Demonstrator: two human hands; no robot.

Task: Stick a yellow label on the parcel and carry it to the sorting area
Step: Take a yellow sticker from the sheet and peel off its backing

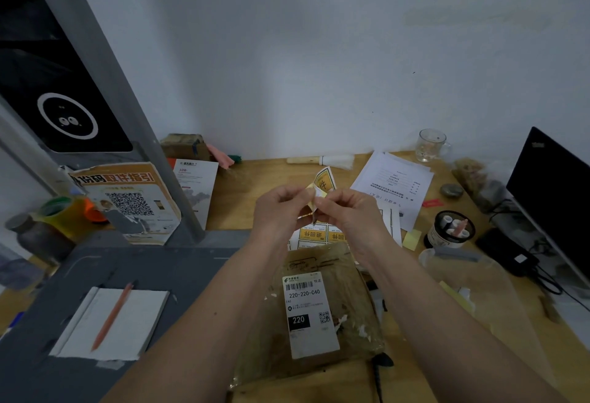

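Observation:
The parcel point(322, 303) is a brown packet wrapped in clear tape, lying on the wooden desk between my forearms, with a white shipping label point(309, 313) reading 220-220-C40 on top. Above it, my left hand point(281, 211) and my right hand point(348, 214) pinch a yellow label point(324, 184) between thumbs and fingertips; it curls upward and its white backing shows at the pinch. A sheet of yellow labels point(319, 236) lies on the desk just beyond the parcel, partly hidden by my hands.
A notebook with a pink pen point(111, 319) lies on the grey counter at left. Printed papers point(396, 182), a glass mug point(429, 145), a brush point(322, 160), a pen cup point(450, 230) and a dark monitor point(552, 191) sit at right. A QR-code poster point(131, 201) leans by a grey post.

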